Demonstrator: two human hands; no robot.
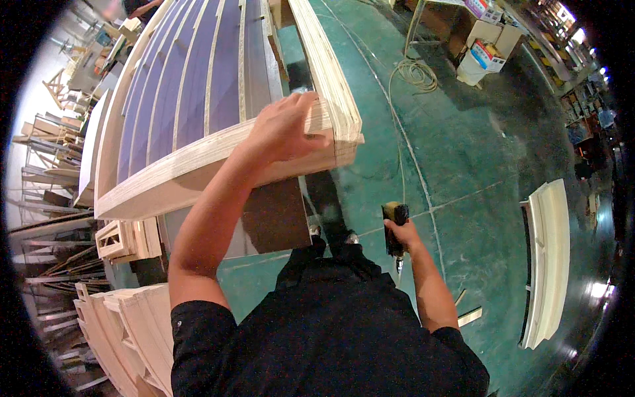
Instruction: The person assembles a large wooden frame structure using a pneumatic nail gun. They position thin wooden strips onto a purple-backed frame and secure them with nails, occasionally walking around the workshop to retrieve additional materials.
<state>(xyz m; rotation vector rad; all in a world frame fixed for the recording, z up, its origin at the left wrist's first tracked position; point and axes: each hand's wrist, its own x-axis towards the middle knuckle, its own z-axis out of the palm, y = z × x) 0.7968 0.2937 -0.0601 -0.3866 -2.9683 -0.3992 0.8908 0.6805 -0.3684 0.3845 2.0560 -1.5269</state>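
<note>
A large wooden frame, with layered plywood edges and dark purplish panels between pale slats, stands in front of me to the left. At its near right corner, my left hand grips the top edge, fingers over the rim and thumb along the near side. Low on my right, apart from the frame, my right hand is closed around a dark pneumatic nail gun. A thin air hose runs away from the gun across the floor.
Coiled hose lies on the green floor ahead right, near a cardboard box over a white bucket. A pale curved panel lies far right. Wood scraps sit by my right arm; wooden parts stand behind left.
</note>
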